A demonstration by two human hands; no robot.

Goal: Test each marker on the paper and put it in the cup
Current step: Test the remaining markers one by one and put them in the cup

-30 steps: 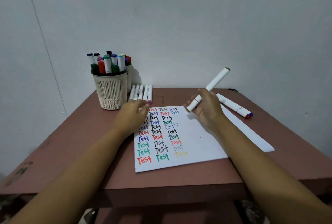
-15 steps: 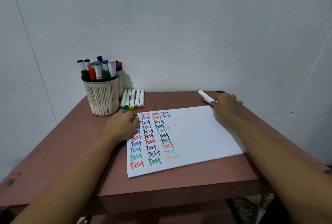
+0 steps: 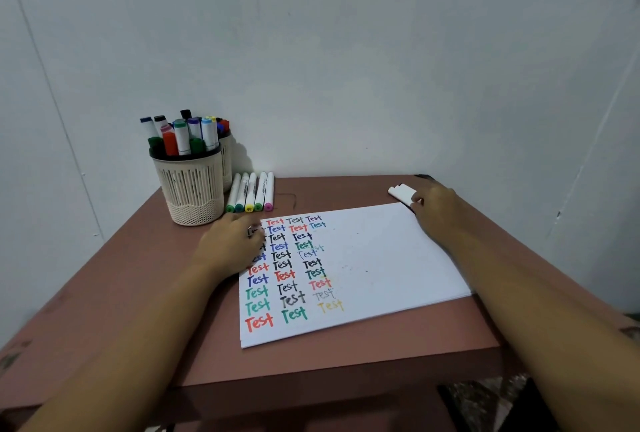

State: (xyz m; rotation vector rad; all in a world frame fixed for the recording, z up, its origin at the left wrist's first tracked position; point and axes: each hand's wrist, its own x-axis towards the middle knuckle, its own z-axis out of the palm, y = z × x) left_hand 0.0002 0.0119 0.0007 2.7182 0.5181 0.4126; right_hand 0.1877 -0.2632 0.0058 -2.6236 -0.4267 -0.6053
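Tabletop: a reddish-brown tabletop (image 3: 138,293) is carrying everything in view, and both forearms are reaching over its near edge.
Paper: a white sheet (image 3: 381,258) is lying flat at the middle, its right half blank.
Writing: the word "Test" is running down the sheet's left part in three columns, in red, blue, green, black, grey and a faint yellow.
Left hand: the left hand (image 3: 228,248) is resting palm down on the sheet's far left corner, fingers relaxed and gripping nothing, likely steadying the paper.
Right hand: the right hand (image 3: 438,211) is lying over two white markers (image 3: 400,191) at the far right, just beyond the sheet. Whether it is gripping them or only touching them cannot be told.
Waiting markers: five capped markers (image 3: 251,194) are lying side by side beyond the sheet, coloured ends facing near. Their barrel print is too small to read.
Handling: the markers are looking light, stiff and smooth, so they may be prone to rolling. A pinch at mid-barrel seems best, leaving the cap free to pull off.
Cup: a cream slotted cup (image 3: 192,189) is standing far left, holding many upright markers (image 3: 181,137). A second cup (image 3: 227,161) is standing behind it.
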